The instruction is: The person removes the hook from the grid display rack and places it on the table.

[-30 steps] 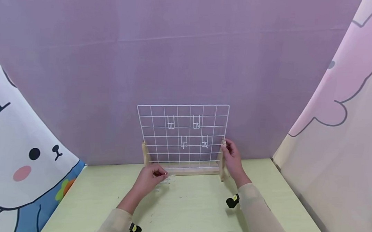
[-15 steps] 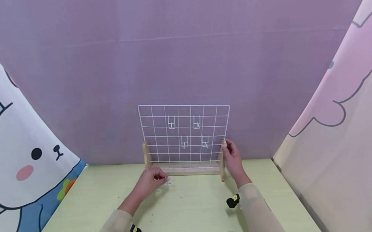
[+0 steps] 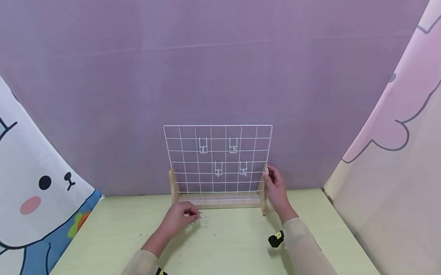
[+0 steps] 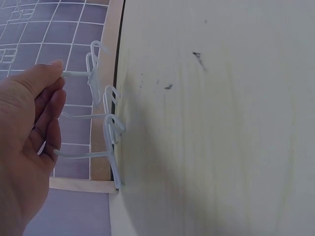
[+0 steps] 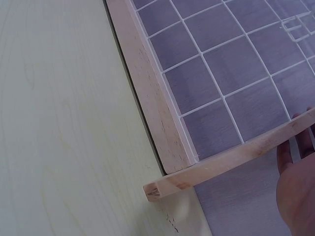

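Observation:
My left hand (image 3: 181, 217) is low over the table in front of the stand's left foot. In the left wrist view its thumb and forefinger pinch the stem of a white wire hook (image 4: 78, 73). Two more wire hooks, a middle one (image 4: 88, 116) and a lower one (image 4: 83, 155), are beside it by the other fingers. A white wire grid panel (image 3: 218, 125) stands upright in a wooden stand (image 3: 217, 203), with several white hooks (image 3: 203, 149) hanging on it. My right hand (image 3: 276, 188) grips the stand's right upright (image 5: 246, 150), its fingers partly hidden behind the wood.
The pale yellow-green table (image 3: 230, 253) has small dark marks on it. Behind it hangs a purple backdrop (image 3: 223, 72). Printed cloths are at left (image 3: 11, 177) and right (image 3: 395, 120). Black wrist cameras hang below both sleeves, one at the right wrist (image 3: 276, 239).
My left hand has moved slightly down and toward the front with the hook, away from the stand's base. My right hand stays on the upright, and the grid panel keeps its place.

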### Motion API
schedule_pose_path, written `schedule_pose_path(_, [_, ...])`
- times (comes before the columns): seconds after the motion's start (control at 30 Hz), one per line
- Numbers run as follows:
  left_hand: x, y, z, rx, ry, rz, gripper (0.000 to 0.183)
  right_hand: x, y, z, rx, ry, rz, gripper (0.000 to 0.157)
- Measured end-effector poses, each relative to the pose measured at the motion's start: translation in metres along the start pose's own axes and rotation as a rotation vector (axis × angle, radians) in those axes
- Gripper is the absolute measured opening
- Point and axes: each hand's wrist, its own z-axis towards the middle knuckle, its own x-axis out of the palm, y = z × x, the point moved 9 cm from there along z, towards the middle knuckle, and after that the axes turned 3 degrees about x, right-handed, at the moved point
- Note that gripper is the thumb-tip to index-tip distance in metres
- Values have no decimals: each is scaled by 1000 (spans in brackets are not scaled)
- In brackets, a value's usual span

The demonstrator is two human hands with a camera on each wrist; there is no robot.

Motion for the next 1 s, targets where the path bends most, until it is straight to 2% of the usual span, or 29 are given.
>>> schedule_pose_path(0.23, [3,3,0,9,-5,25,16,1,4,-1,33,13,25,44])
schedule_pose_path(0.37, [5,6,0,14,-4,23,14,2,8,-2,46,19,37,44])
schedule_pose_path(0.73, [7,10,1,8,2,23,8,-1,1,-1,-4,-6,-1,42])
schedule_pose_path(1.0, [10,11,1,4,12,26,6,-1,0,0,-25,-2,14,42])
